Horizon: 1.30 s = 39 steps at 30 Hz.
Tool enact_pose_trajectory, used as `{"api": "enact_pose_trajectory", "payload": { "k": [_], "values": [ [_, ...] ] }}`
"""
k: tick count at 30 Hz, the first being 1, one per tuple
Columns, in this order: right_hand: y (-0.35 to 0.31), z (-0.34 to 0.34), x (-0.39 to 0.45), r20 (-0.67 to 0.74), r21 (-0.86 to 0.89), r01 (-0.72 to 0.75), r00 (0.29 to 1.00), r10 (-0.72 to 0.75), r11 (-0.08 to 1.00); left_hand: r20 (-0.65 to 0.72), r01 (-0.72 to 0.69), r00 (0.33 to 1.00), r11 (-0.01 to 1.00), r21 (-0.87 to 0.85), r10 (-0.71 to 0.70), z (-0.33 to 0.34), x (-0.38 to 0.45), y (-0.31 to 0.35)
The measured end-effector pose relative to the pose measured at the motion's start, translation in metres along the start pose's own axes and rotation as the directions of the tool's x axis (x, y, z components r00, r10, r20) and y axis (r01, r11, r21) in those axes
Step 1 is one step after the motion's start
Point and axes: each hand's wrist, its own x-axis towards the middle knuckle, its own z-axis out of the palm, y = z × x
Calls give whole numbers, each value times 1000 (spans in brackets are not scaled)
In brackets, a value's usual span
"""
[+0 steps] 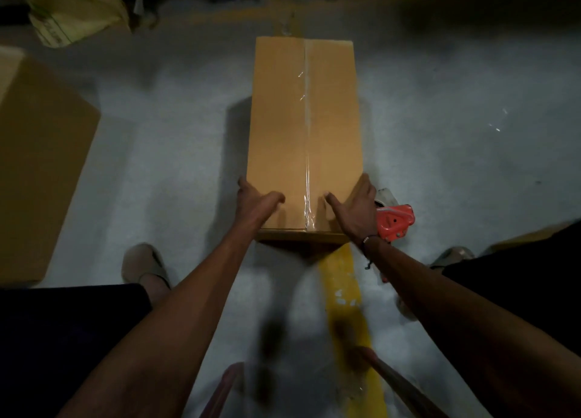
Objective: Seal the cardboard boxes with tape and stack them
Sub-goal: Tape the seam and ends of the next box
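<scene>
Here, a person's two forearms reach out over a grey floor crossed by a painted yellow line. The left hand and right hand are set apart, each gripping a near top corner of a long cardboard box, thumbs lying on its top and fingers wrapped down its sides. Clear tape runs lengthwise along the closed centre seam. Just beside the right wrist, a red tape dispenser rests on the floor. Farther left stands a second cardboard box; a yellowish bag lies beyond it.
</scene>
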Motion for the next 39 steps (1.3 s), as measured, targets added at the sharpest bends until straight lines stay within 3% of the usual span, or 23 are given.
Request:
{"api": "enact_pose_trajectory", "payload": {
  "k": [2, 6, 14, 30, 35, 39],
  "values": [
    [-14, 4, 11, -43, -63, -40, 998, 37, 997, -59, -11, 998, 1000, -7, 10, 9, -4, 2],
    [-31, 10, 38, -73, -131, -93, 994, 84, 987, -144, 5, 989, 983, 184, 22, 22, -7, -5],
    [-45, 20, 57, -129, -247, -121, 987, 91, 961, -201, 54, 980, 971, 235, -6, 30, 2, -5],
    [-6, 10, -33, 28, -372, 127, 992, -126, 919, -89, -108, 988, 969, 222, 130, 17, -19, -5],
    [-9, 4, -32, 124, -418, 405, 912, -391, 813, -88, -109, 988, 971, 211, 130, 18, -17, -7],
    [-37, 16, 7, 169, -409, 437, 899, -404, 801, -81, -112, 988, 966, 232, 133, 20, -11, -10]
  ]
}}
